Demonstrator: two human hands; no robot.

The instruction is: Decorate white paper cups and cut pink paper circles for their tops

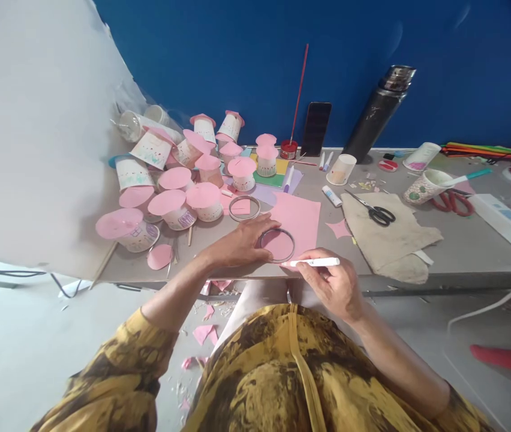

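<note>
My left hand (251,241) holds a thin dark ring (294,245) flat on a sheet of pink paper (303,216), with thumb and fingers at the ring's left side. In my right hand (334,287) is a white marker (321,262). Its pink tip points left and touches the paper, or nearly so, by the ring's lower edge. A second ring (245,219) lies just beyond my left hand. Left of that hand rests a cut pink paper circle (160,257).
Decorated paper cups with pink disc tops, such as this cup (172,209), crowd the table's left side. Scissors (379,215) lie on a beige cloth (372,249) at right. A glue stick (331,196), phone (316,129) and dark flask (376,114) are farther back.
</note>
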